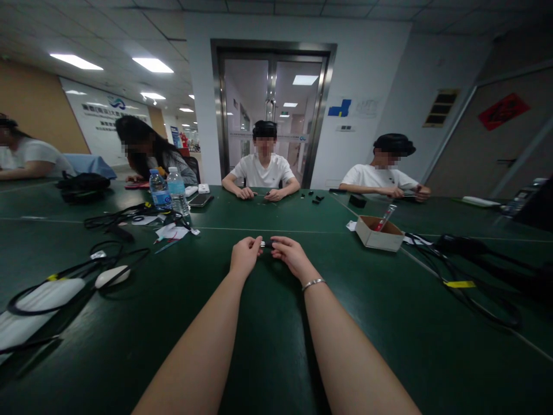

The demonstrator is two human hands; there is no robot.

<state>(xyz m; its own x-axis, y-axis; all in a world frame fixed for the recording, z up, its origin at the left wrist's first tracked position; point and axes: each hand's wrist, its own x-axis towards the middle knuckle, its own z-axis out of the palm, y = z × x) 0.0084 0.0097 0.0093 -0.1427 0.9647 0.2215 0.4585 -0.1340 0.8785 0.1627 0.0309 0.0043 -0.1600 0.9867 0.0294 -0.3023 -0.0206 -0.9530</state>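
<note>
Over the green table, my left hand (246, 256) and my right hand (291, 255) meet with their fingertips pinched. Between them is a small piece with a shiny silver end (262, 244) and a black part (268, 244), similar in look to a USB stick. The silver end lies at my left fingertips, the black part at my right ones. My fingers cover much of it, so I cannot tell whether it is one piece or two. A silver bangle (313, 284) circles my right wrist.
Right of my hands stands an open cardboard box (380, 236) with a red-and-clear tube (386, 219). To the left lie tangled black cables (129, 253), a white mouse (112, 276) and water bottles (177, 190). Several small black pieces (318, 199) lie near a person opposite (263, 170).
</note>
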